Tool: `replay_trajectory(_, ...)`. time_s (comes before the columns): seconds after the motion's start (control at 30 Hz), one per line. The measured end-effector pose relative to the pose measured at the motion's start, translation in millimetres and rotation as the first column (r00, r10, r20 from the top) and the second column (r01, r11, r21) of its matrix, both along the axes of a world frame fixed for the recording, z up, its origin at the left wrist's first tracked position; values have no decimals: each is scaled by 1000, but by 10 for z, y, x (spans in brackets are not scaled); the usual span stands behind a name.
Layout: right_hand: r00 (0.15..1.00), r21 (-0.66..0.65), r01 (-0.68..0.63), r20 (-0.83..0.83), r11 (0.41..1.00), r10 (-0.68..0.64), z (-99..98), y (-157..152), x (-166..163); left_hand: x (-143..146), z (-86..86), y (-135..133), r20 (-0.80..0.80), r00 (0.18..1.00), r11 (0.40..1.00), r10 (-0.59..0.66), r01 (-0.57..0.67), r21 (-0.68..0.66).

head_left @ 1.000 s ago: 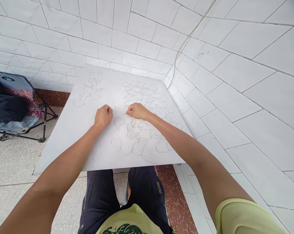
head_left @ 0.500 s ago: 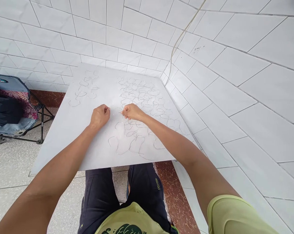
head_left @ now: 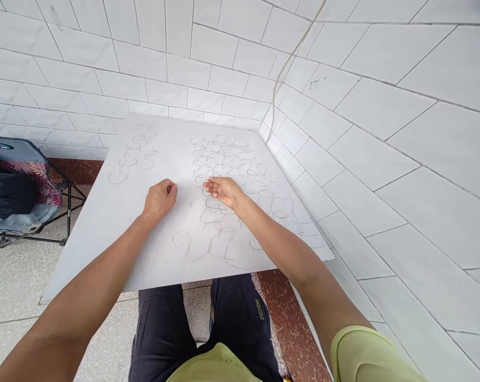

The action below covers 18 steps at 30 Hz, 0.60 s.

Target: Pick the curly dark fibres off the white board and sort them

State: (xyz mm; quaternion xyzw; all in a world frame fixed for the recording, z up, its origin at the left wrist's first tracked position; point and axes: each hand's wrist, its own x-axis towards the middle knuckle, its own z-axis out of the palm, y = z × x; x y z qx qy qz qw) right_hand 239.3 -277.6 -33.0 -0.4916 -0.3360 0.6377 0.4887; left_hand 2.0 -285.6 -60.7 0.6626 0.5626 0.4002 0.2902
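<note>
A pale board (head_left: 160, 265) lies in front of me like a tabletop, with many thin, curved wire-like strands (head_left: 183, 232) spread on it. My left hand (head_left: 160, 199) is over the middle of the board, fingers curled in a pinch; whatever they hold, if anything, is too small to make out. To its right, my right hand (head_left: 223, 189) hovers at the left edge of the dense group of strands. Its fingers are loosely stretched and slightly apart, with nothing visible in them. Part of the group is hidden under my right forearm.
A smaller group of strands (head_left: 130, 161) lies at the board's far left. White tiled walls (head_left: 363, 159) meet behind and right of the board, with a cable (head_left: 281, 74) down the corner. On the left stands a folding chair (head_left: 20, 223) with dark cloth on it.
My right hand has loosened from a pinch and shifted slightly right. My left hand stays pinched in nearly the same place. The whole view has shifted a little.
</note>
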Motion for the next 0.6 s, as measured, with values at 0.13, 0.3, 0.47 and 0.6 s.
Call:
replay_trajectory(0.13,998,141,1,61,990,-9,74,-115,-76,61,158,-125,172,980,995,-97,97,11)
replay_trajectory(0.3,977,271,-45,211,961,-14,95,-276,-185,118,314,-241,414,869,932,-271,345,-113)
replay_trajectory(0.47,975,339,-128,213,932,56,-13,-334,-179,109,273,-207,447,831,879,-331,444,-174)
replay_trajectory(0.6,984,365,-130,162,922,75,-88,-329,-147,119,257,-195,394,834,833,-386,499,-239)
